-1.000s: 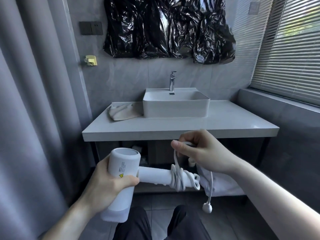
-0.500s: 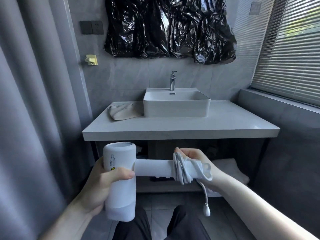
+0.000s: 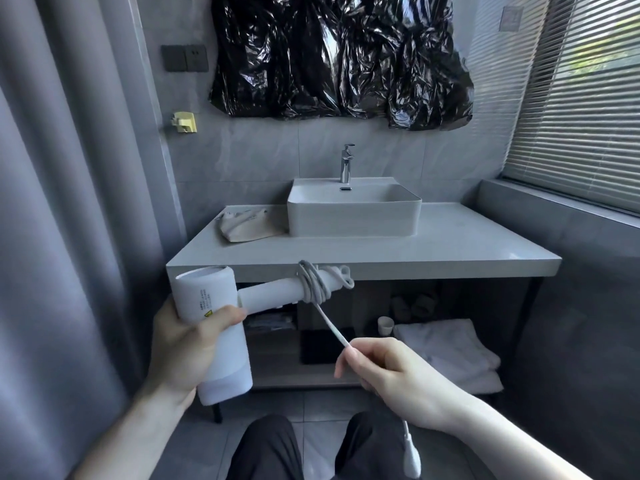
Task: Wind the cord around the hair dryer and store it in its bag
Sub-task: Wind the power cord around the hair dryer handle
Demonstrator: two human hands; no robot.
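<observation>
My left hand (image 3: pixel 188 348) grips the barrel of a white hair dryer (image 3: pixel 211 306), whose handle points right toward the counter edge. Several turns of the white cord (image 3: pixel 313 284) wrap the handle near its end. A straight stretch of cord runs down and right into my right hand (image 3: pixel 391 372), which pinches it below the handle. The plug (image 3: pixel 412 459) dangles under my right wrist. A beige cloth bag (image 3: pixel 247 225) lies flat on the counter, left of the sink.
A white basin (image 3: pixel 353 216) with a tap (image 3: pixel 346 162) sits on the grey counter (image 3: pixel 450 244). Under it, a shelf holds folded white towels (image 3: pixel 450 351) and a cup (image 3: pixel 384 325). A curtain hangs left, blinds right. My dark-trousered knees are below.
My right hand left the handle end and dropped down to the right, pulling the cord taut. The dryer rose, its handle now level with the counter edge.
</observation>
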